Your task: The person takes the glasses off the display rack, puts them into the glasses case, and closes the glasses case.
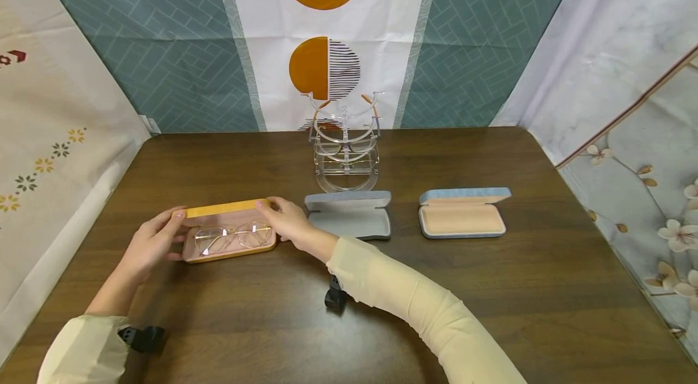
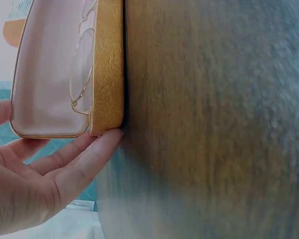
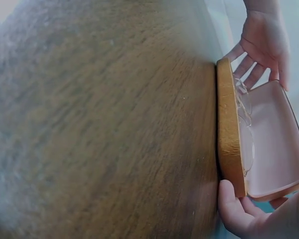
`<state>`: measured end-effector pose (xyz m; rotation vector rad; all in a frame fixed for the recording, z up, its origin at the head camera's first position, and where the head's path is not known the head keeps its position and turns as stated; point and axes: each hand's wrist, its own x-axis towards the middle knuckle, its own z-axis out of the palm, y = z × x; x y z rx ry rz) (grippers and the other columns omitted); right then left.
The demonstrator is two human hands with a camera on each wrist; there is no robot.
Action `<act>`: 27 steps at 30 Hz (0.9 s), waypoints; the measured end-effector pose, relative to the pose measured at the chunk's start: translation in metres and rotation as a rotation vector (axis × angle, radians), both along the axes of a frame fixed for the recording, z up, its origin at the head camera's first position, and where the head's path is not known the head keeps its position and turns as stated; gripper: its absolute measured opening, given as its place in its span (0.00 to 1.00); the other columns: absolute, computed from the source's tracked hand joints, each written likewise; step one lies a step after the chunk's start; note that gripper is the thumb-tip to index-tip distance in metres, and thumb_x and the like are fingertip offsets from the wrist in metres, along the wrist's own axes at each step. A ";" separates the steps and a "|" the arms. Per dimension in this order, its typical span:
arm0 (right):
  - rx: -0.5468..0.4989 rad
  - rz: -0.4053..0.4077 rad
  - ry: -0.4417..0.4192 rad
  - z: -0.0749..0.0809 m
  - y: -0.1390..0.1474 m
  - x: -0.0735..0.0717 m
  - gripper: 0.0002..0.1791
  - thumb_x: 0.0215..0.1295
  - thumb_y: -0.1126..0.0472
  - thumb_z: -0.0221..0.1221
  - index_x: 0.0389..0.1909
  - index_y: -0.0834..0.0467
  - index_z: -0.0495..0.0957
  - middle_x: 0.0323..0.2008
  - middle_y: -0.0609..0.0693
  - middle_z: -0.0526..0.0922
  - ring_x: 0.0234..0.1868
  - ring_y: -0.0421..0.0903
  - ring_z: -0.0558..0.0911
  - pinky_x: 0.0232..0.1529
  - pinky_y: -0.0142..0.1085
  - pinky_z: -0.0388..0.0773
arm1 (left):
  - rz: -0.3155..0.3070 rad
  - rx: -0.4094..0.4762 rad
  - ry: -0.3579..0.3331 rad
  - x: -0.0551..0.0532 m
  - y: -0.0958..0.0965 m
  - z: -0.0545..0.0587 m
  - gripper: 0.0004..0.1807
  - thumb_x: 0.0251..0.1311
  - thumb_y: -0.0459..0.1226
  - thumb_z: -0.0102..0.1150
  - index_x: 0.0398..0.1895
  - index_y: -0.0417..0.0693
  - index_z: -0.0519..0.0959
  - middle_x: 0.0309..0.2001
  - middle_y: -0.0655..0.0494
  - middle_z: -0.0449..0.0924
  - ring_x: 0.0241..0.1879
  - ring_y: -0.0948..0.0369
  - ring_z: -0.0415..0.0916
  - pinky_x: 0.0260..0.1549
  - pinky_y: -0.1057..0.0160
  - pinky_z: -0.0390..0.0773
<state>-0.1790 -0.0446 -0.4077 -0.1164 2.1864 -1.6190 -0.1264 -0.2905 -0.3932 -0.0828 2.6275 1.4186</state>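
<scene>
Head view: left hand (image 1: 151,240) and right hand (image 1: 288,221) hold one yellow case (image 1: 223,209) containing one pair of glasses (image 1: 231,231).

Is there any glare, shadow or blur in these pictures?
Head view: soft sheen on the near part of the table, dim shadow beside the left forearm, thin-framed glasses fairly clear; left wrist view: yellow case fairly sharp, table smeared and speckled toward the right; right wrist view: washed-out bright patch in the top left corner, table blurred toward the left edge.
</scene>
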 end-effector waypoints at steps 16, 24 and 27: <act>0.009 0.034 0.094 -0.004 -0.001 0.001 0.22 0.66 0.46 0.50 0.56 0.52 0.71 0.28 0.43 0.73 0.12 0.38 0.64 0.12 0.28 0.64 | 0.003 0.057 -0.016 -0.001 -0.001 -0.001 0.35 0.69 0.51 0.30 0.64 0.27 0.52 0.60 0.25 0.53 0.52 0.33 0.61 0.28 0.55 0.80; -0.013 0.030 0.066 -0.003 0.001 0.002 0.22 0.65 0.47 0.52 0.56 0.52 0.72 0.29 0.45 0.74 0.17 0.39 0.68 0.15 0.30 0.67 | -0.042 0.095 -0.045 -0.001 -0.003 0.001 0.35 0.69 0.51 0.31 0.64 0.27 0.51 0.60 0.26 0.52 0.54 0.33 0.59 0.31 0.54 0.80; -0.020 0.029 0.062 -0.003 0.002 0.002 0.22 0.64 0.47 0.53 0.56 0.52 0.72 0.30 0.45 0.74 0.21 0.38 0.69 0.16 0.30 0.69 | -0.053 0.105 -0.040 -0.001 -0.004 0.000 0.34 0.69 0.51 0.32 0.65 0.30 0.52 0.60 0.27 0.53 0.53 0.36 0.62 0.30 0.53 0.80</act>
